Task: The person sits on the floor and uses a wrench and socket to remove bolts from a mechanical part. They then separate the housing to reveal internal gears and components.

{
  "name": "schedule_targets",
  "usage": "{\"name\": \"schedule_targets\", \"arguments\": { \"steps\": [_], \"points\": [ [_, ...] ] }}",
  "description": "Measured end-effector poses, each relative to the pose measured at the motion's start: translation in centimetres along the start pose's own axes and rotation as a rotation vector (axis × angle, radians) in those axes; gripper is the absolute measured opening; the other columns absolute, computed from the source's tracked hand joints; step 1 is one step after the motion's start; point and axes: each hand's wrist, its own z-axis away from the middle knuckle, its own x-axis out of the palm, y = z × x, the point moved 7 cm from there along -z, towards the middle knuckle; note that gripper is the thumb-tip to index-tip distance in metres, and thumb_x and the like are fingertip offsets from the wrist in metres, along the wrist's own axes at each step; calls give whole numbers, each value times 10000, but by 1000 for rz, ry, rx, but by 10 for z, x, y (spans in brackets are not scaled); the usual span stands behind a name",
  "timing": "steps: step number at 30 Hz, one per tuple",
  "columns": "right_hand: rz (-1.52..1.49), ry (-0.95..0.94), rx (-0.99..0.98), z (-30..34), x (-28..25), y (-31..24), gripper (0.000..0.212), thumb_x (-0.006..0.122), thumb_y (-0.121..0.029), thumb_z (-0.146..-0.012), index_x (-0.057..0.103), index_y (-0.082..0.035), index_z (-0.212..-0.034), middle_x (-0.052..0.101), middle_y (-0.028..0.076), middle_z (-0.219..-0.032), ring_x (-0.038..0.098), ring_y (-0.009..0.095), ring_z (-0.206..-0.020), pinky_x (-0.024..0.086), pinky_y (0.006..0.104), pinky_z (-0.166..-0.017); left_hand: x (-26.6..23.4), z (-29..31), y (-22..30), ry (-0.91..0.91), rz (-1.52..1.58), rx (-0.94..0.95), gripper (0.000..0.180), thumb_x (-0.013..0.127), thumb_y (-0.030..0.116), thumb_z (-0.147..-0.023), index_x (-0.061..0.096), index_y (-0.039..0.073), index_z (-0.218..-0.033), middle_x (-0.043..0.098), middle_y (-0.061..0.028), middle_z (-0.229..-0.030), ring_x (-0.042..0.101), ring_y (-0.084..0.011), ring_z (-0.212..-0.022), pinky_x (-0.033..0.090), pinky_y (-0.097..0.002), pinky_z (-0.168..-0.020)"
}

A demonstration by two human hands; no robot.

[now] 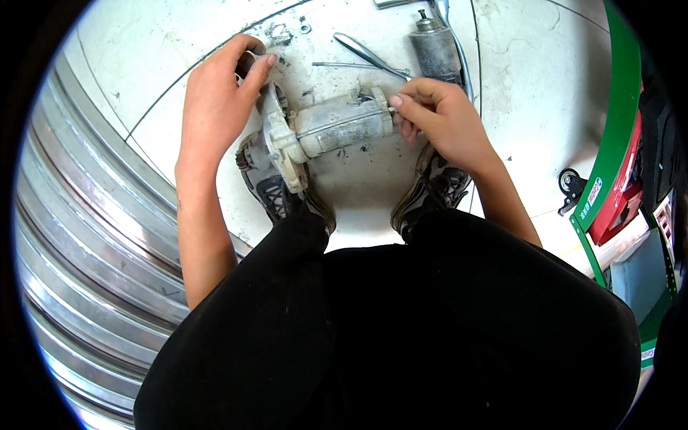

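Observation:
A dirty grey starter motor (342,129), cylindrical with a wide cast flange (278,136) at its left end, lies between my shoes. A long thin rod (344,124) runs along its side. My right hand (446,118) is closed at the motor's right end, thumb and fingers pinched together; what they grip there is hidden. My left hand (222,93) hovers by the top of the flange. Its fingers are curled loosely, with the thumb apart from them and nothing plainly held.
Beyond the motor lie a thin metal rod (358,66), a wrench-like tool (365,51) and a grey cylindrical part (435,50). A small nut (306,29) is at the far side. Ribbed metal (107,236) borders the left; a green-framed rack (625,107) and a caster (571,183) stand right.

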Motion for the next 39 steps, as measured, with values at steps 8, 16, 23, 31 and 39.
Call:
{"name": "schedule_targets", "arguments": {
  "steps": [8,16,23,31,39],
  "points": [
    [-103,119,-217,3,0,-6,158,639,-158,-991,667,-4,-970,660,43,-794,640,110,-729,516,235,-725,2,-1,-2,-12,9,1,244,670,246,-953,667,29,-1065,702,-145,-855,658,-271,-739,516,-368,-704],
    [82,-87,32,2,2,-5,140,624,-162,-1011,632,-26,-981,643,28,-789,597,87,-738,493,251,-716,1,-2,-1,-11,13,5,244,667,244,-954,658,26,-1063,697,-140,-819,655,-266,-718,515,-364,-699],
    [-85,57,-178,5,-3,-4,157,634,-180,-1010,637,-25,-985,663,39,-806,622,102,-751,512,270,-734,-1,-3,0,-16,12,16,248,669,247,-955,658,25,-1064,695,-144,-827,656,-270,-724,516,-364,-703],
    [91,-83,3,0,1,-2,151,636,-171,-1007,648,-27,-963,672,50,-792,655,115,-773,535,264,-749,2,-2,1,-7,-7,29,250,669,248,-955,661,29,-1076,700,-149,-843,661,-286,-742,520,-372,-719],
    [12,22,-350,2,0,-4,177,612,-191,-1024,642,-28,-961,669,48,-843,639,118,-749,523,257,-719,5,0,-3,-30,8,9,252,668,248,-954,666,30,-1080,701,-158,-860,664,-306,-758,522,-379,-725]
  ]
}}
